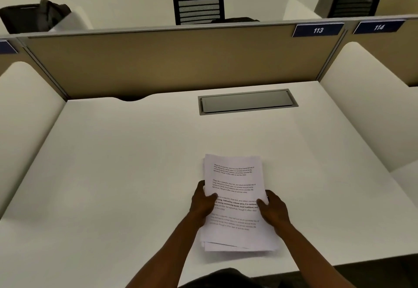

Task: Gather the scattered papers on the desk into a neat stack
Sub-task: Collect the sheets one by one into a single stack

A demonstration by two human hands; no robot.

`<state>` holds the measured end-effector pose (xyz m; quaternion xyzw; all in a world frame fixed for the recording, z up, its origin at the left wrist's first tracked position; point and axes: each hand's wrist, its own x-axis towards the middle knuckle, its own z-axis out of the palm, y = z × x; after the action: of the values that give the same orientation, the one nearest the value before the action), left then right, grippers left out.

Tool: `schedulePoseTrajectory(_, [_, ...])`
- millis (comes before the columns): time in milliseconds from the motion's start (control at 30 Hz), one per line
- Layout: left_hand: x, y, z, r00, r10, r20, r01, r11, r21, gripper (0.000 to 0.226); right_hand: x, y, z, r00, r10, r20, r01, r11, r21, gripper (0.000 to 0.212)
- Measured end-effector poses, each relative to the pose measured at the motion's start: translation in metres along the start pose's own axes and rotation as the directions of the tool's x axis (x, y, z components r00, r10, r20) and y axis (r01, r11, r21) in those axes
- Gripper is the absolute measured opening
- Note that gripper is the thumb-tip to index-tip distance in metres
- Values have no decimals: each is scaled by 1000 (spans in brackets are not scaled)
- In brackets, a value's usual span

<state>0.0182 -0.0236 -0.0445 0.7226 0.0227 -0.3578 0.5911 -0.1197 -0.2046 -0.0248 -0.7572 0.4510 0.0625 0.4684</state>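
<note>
A stack of white printed papers is held over the white desk, near its front edge and right of centre. My left hand grips the stack's left edge, thumb on top. My right hand grips the right edge, thumb on the top sheet. The sheets are roughly aligned; a few lower corners stick out unevenly at the bottom left. No loose papers show elsewhere on the desk.
A grey cable hatch is set into the desk at the back. A tan divider panel closes the rear and white side walls flank the desk. Black chairs stand beyond the divider.
</note>
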Motion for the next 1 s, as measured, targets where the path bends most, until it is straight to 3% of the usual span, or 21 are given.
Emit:
schedulePoseTrajectory(133, [-2, 1, -13, 993, 15, 113, 8, 979, -203, 52, 0, -3, -3, 999, -1, -55, 3, 999, 38, 45])
schedulePoseTrajectory(267, [-8, 7, -26, 966, 54, 252, 48, 923, -383, 61, 5, -9, -5, 998, 20, 51, -37, 935, 352, 41])
schedulePoseTrajectory(367, [-13, 12, -30, 955, 89, 283, 25, 927, -375, 59, 10, -13, -5, 990, 88, 114, -135, 840, 526, 52])
schedulePoseTrajectory(433, [-16, 16, -34, 950, 104, 296, 15, 927, -374, 59, 13, -14, -5, 977, 127, 170, -201, 812, 547, 65])
schedulePoseTrajectory(567, [-28, 35, -35, 914, 154, 375, -11, 935, -356, 57, 7, -24, -9, 960, 60, 274, -199, 834, 515, 71])
schedulePoseTrajectory(667, [-34, 57, -24, 853, 230, 468, -53, 931, -361, 58, 4, -34, -7, 960, 16, 279, -183, 790, 586, 75])
schedulePoseTrajectory(733, [-36, 72, -15, 817, 275, 507, -65, 917, -393, 57, 5, -35, -6, 923, -15, 384, -264, 701, 663, 81])
schedulePoseTrajectory(800, [-36, 83, -9, 807, 296, 511, -50, 896, -441, 57, 4, -36, -5, 812, -170, 559, -426, 482, 766, 78])
schedulePoseTrajectory(867, [-34, 89, -7, 816, 294, 498, -23, 877, -479, 56, 0, -37, -9, 744, -260, 615, -524, 343, 779, 77])
schedulePoseTrajectory(933, [-30, 88, -10, 845, 275, 458, -35, 884, -466, 53, 4, -38, -19, 777, -283, 562, -470, 333, 817, 70])
schedulePoseTrajectory(1000, [-24, 85, -18, 898, 242, 368, -73, 906, -417, 48, 12, -39, -36, 856, -254, 450, -307, 450, 838, 60])
